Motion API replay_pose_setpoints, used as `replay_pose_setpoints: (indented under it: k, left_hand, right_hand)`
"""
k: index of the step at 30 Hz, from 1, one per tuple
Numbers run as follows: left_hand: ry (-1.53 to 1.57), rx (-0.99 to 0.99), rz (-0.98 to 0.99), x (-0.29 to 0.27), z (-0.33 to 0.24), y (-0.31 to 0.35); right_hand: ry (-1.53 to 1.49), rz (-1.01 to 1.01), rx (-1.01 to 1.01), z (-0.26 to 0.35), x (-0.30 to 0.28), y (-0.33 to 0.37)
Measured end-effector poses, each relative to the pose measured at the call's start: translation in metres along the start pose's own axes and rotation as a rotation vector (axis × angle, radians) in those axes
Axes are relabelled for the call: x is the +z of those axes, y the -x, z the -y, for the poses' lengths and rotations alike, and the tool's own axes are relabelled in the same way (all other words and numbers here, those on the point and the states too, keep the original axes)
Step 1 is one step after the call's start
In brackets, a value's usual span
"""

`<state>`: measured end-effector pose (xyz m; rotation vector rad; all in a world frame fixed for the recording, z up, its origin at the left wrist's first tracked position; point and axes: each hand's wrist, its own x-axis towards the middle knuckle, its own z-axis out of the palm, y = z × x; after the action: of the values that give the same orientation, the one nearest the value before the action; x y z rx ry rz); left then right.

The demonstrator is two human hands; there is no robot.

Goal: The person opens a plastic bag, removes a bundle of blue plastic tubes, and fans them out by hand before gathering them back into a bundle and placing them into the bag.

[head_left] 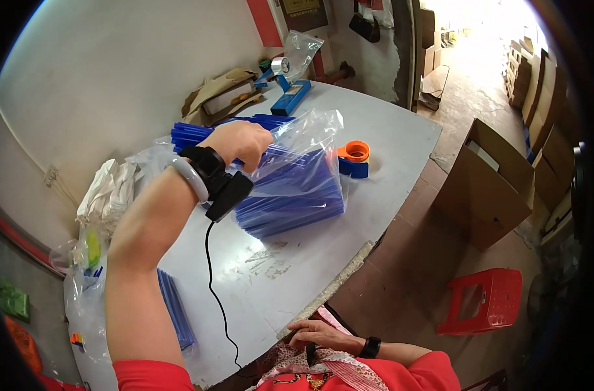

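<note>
My left hand (242, 142) reaches across the table with its fingers curled in on a clear plastic bag (313, 133). Inside the bag lies a thick bundle of long, thin blue plastic strips (290, 195). Loose blue strips (189, 133) stick out beside that wrist, which carries a black strapped device and a pale bangle. My right hand (320, 334) rests low by the table's front edge, in front of my patterned apron. Its fingers are loosely stretched and it holds nothing I can see.
An orange tape roll (356, 152) stands right of the bag, with a blue tape dispenser (290, 98) behind. White cloth gloves (106, 195) and more bagged blue strips (175, 309) lie left. A black cable crosses the table (258, 313). Right stand a cardboard box (483, 202) and red stool (489, 296).
</note>
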<state>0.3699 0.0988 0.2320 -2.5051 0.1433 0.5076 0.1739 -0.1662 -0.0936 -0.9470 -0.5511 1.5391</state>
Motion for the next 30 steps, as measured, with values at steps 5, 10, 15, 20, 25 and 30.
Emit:
replay_pose_setpoints:
  k: [5,10,15,20,25,30]
  left_hand:
    - [0.433,0.051,-0.169,0.028,-0.021,-0.039]
    - [0.513,0.072,-0.117,0.008,-0.03,-0.031]
    - [0.589,0.042,-0.21,0.033,0.005,-0.012]
    - [0.775,0.005,-0.686,0.028,0.008,0.095]
    - [0.95,-0.447,-0.713,0.074,0.009,0.287]
    - [1.311,-1.111,-0.352,0.208,-0.001,0.465]
  right_hand:
    - [-0.03,-0.009,0.016,-0.003,-0.008,0.0]
    - [-0.069,-0.037,0.009,-0.001,-0.008,0.006]
    - [-0.037,-0.025,0.046,0.007,0.002,0.004]
    - [-0.012,-0.033,0.01,0.003,0.009,0.006]
    - [0.052,-0.067,0.167,-0.001,0.019,0.009]
    - [0.051,0.003,0.195,-0.017,0.022,-0.009]
